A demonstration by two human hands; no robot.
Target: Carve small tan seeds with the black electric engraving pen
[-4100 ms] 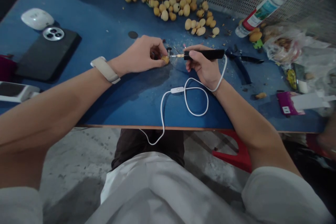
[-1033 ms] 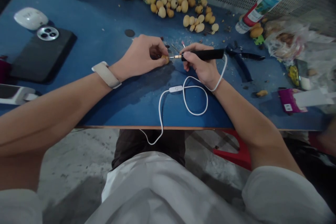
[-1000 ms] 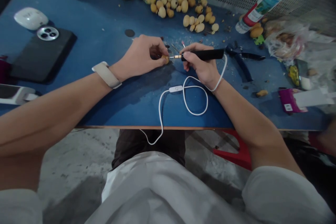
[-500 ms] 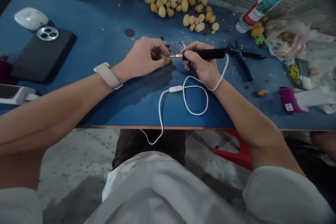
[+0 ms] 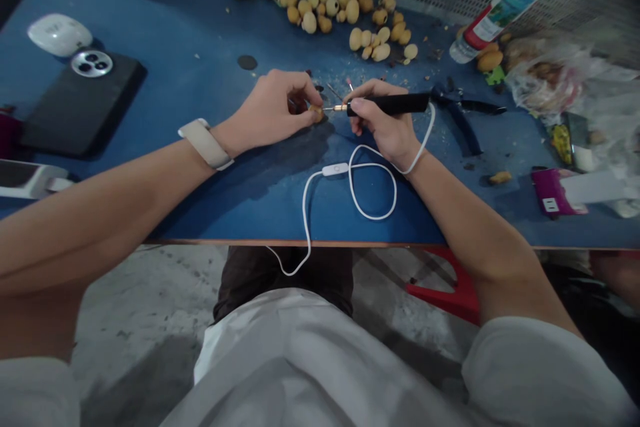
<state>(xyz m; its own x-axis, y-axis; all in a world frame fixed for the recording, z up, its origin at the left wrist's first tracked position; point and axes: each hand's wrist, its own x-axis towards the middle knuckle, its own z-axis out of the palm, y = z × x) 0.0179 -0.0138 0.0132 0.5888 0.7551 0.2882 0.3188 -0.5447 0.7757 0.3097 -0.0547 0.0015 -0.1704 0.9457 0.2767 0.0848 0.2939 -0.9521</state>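
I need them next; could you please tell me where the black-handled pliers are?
In the head view, the black-handled pliers lie on the blue table, beyond the rear end of the engraving pen in the right hand.

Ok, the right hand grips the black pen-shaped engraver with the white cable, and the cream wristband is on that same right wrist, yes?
No: the cream wristband is on the left wrist, not the right, as the head view shows. The right hand does grip the black pen-shaped engraver with its white cable.
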